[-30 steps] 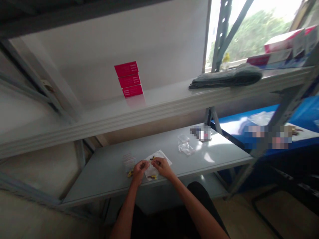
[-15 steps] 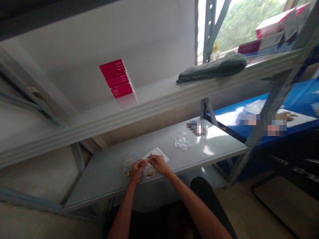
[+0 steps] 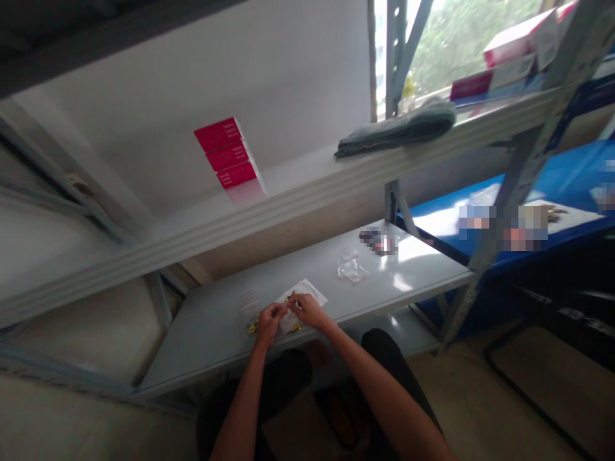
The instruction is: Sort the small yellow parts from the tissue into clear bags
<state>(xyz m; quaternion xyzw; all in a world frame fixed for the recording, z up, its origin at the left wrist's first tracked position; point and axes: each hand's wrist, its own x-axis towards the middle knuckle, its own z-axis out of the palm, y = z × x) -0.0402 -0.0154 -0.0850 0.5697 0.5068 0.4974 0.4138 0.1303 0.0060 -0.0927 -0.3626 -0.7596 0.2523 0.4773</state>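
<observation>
My left hand [image 3: 270, 318] and my right hand [image 3: 305, 308] meet fingertip to fingertip over a white sheet [image 3: 310, 291] near the grey shelf's front edge. Both have their fingers closed around something too small to make out. Under and between them, small yellow pieces [image 3: 295, 328] lie on the sheet's lower part. Left of my left hand is a clear plastic bag [image 3: 249, 306], with more yellow pieces [image 3: 253, 328] at its lower end.
Clear bags [image 3: 352, 266] lie right of the sheet on the grey shelf [image 3: 202, 333]. The upper shelf holds stacked red boxes [image 3: 231, 153] and a dark folded cloth [image 3: 396, 130]. A slanted metal post [image 3: 509, 186] stands at the right, before a blue table [image 3: 574, 166].
The view has shifted slightly. The dark item between my fingertips no longer shows clearly, and my hands remain together over the sheet.
</observation>
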